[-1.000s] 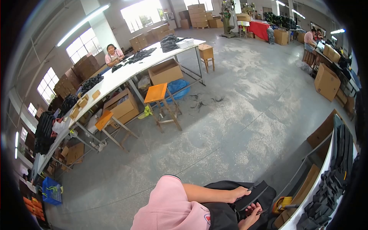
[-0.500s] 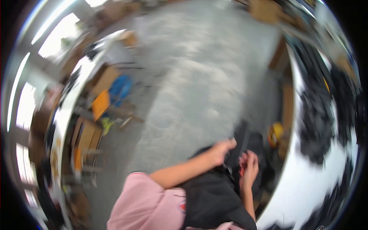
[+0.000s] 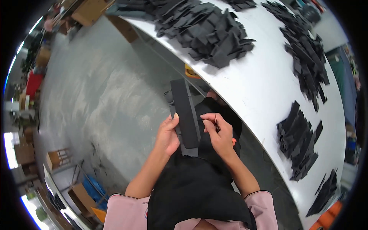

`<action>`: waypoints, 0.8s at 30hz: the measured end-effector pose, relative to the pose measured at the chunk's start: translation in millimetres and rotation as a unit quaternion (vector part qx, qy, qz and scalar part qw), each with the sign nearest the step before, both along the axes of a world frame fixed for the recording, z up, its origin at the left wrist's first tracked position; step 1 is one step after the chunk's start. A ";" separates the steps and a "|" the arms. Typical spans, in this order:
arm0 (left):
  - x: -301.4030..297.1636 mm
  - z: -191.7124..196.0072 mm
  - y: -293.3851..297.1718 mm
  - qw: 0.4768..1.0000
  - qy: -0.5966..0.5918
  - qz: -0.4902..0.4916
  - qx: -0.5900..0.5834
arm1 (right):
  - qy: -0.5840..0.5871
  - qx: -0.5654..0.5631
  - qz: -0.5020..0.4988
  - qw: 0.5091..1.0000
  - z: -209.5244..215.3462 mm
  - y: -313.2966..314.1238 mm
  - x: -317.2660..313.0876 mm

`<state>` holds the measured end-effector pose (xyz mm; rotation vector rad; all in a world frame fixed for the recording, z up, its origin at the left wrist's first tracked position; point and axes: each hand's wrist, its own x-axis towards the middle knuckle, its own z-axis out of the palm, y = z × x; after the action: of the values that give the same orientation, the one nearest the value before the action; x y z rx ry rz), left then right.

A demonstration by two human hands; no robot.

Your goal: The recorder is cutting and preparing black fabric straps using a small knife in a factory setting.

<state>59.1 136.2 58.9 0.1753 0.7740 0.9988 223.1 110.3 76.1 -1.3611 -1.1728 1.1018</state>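
Swung round since a second ago: floor and far benches gone from the middle of view, white table (image 3: 268, 88) now arcing across the upper right, both hands raised from the lap to just below centre.

One long black strip (image 3: 185, 113), flat and padded-looking, held up over the lap between floor and table edge. Long axis near upright in view, tilted slightly, top end pointing away toward the table, lower end down at the black apron (image 3: 195, 188).

Left hand (image 3: 168, 135) wrapped round the strip's left edge near its lower half, thumb pressed on the front face, fingers behind and out of sight. Right hand (image 3: 219, 134) just beside the strip's right edge, thumb and forefinger pinched on something thin and dark, too small to tell what; other fingers curled.

Two pink sleeves (image 3: 126, 212) at the bottom edge.

On the table, four heaps of black cut pieces: one large (image 3: 207, 27) at top centre, one long (image 3: 306, 53) at upper right, one smaller (image 3: 301, 140) at right, one (image 3: 326, 193) near the lower right rim.
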 end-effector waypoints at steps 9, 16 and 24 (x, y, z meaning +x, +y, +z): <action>18.2 3.1 -9.0 0.984 0.059 -0.099 0.133 | -0.070 0.059 -0.132 0.987 -12.3 -80.9 -9.6; 12.6 -3.4 -65.2 0.986 0.015 -0.142 0.088 | -0.280 0.173 -0.036 0.944 -11.4 -79.3 -16.9; -14.5 -4.5 -77.8 0.990 0.011 -0.109 0.083 | -0.041 0.070 0.200 0.976 24.5 -154.2 -2.1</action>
<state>44.6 58.4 54.4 0.4079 0.6758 0.8541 221.0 -43.9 100.6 -1.0963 -1.6028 1.2229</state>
